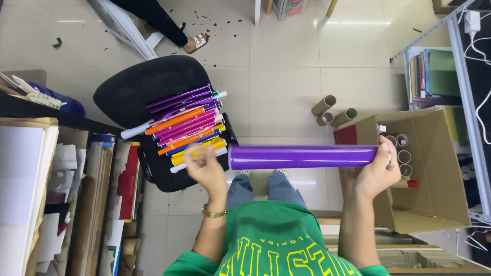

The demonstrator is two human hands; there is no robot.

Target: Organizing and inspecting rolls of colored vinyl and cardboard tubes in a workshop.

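My right hand [376,171] grips the right end of a long glossy purple roll [302,156], which lies level across the middle of the view above my knees. My left hand [204,166] hovers just off the roll's left end, fingers curled and a little blurred, with nothing in it; a gold bracelet sits on that wrist. Right behind my left hand, a pile of rolls [186,128] in purple, pink, orange, yellow, blue and white lies across a black chair seat [138,89].
An open cardboard box [434,184] at the right holds several cardboard tubes; three more tubes [335,112] lie on the tiled floor. Shelves of paper and card [61,194] fill the left. Another person's leg and sandal [197,43] are at the top.
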